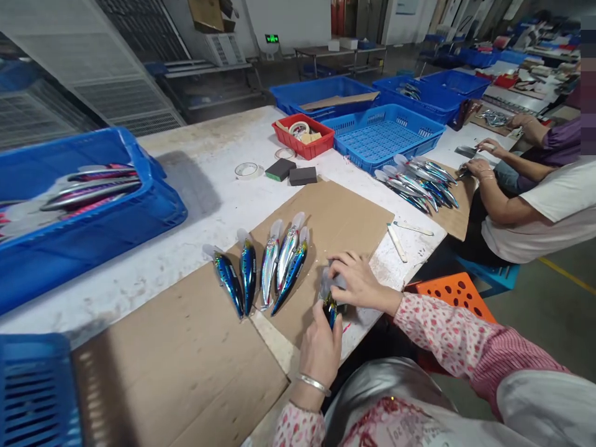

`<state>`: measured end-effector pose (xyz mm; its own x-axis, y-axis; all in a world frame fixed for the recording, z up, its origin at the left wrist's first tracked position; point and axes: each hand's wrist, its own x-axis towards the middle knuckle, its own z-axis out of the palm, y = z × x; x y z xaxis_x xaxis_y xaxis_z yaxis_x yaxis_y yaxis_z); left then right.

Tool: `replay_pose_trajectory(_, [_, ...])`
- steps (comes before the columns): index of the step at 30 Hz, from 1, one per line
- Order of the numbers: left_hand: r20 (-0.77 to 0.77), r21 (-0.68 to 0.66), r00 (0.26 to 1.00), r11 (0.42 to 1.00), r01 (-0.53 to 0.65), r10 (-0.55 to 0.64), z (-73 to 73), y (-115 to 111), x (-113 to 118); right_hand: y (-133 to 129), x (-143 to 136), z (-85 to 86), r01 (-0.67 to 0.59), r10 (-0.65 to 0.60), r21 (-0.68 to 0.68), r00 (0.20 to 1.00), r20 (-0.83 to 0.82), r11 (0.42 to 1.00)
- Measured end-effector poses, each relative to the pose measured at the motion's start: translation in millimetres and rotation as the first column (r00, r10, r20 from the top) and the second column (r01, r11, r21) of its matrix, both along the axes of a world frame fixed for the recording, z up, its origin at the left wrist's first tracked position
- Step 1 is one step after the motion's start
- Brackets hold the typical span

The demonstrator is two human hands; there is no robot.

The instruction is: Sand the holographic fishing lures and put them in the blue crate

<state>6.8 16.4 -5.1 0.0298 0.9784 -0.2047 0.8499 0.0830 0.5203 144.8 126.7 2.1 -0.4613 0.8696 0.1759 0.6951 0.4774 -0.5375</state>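
Observation:
Near the front edge of the table, my left hand (320, 347) grips a blue fishing lure (330, 309) with its clear lip pointing away from me. My right hand (356, 279) is bent over the lip end of that lure, fingers curled round it; what its fingertips pinch is partly hidden. Left of my hands, several lures lie side by side on the cardboard (335, 211): dark blue ones such as the leftmost lure (228, 279), and silvery ones such as the middle lure (270, 264). Their clear lips point to the back.
At the left stands a blue crate (93, 242) of lures. Behind the cardboard are dark sanding blocks (302, 176), a tape roll (246, 170), a red basket (316, 148) and a blue basket (386, 155). White-handled tools (397, 242) lie right. Co-workers' hands (479, 167) hold items beside another lure pile (423, 183).

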Motion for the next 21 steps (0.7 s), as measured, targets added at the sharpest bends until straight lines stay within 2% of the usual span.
replay_pose_trajectory(2, [-0.011,-0.002,1.000,1.000,-0.001,0.001,0.0,0,0,2,0,-0.1,-0.008,0.008,-0.004,1.000,0.026,1.000])
replay_pose_trajectory(6, [-0.034,-0.003,0.999,1.000,-0.020,0.020,0.6,0,0,14,2,2.4,0.114,-0.116,0.032,0.988,0.105,0.993])
replay_pose_trajectory(11, [-0.004,0.006,1.000,1.000,-0.012,0.012,-2.1,0,1,7,0,1.7,-0.014,0.013,0.020,0.998,0.062,1.000])
replay_pose_trajectory(16, [-0.004,-0.014,1.000,1.000,-0.021,0.021,-1.6,-1,0,10,-1,3.6,0.103,-0.107,0.045,0.989,0.100,0.994])
replay_pose_trajectory(21, [0.032,-0.023,0.999,0.999,-0.031,0.032,-2.4,2,0,-3,-1,0.2,-0.061,0.059,0.023,0.997,0.057,0.998])
